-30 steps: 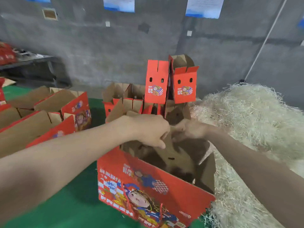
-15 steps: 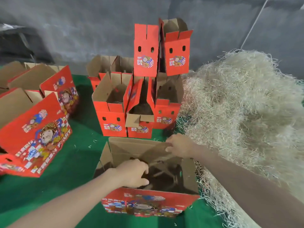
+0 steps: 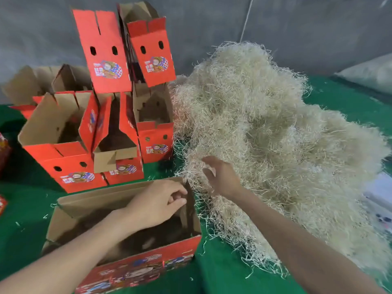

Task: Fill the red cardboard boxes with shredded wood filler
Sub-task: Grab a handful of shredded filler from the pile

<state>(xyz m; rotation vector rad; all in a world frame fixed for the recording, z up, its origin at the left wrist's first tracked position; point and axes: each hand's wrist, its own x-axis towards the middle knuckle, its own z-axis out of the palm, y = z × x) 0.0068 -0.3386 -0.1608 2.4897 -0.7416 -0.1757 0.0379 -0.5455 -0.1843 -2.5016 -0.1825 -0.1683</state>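
Right hand [image 3: 222, 179] at filler [image 3: 267, 124] (left hand [image 3: 160, 201] over box [image 3: 146, 265])

Left hand [image 3: 161, 203] over open red box [image 3: 146, 265], right hand [image 3: 222, 179] against shredded wood pile [image 3: 265, 124]

One filler heap [image 3: 265, 134], two hands [image 3: 161, 202], at least eight red boxes [image 3: 135, 270] (more cropped at left).

Bare left hand [image 3: 157, 203] and right hand [image 3: 222, 179], forearms uncovered.
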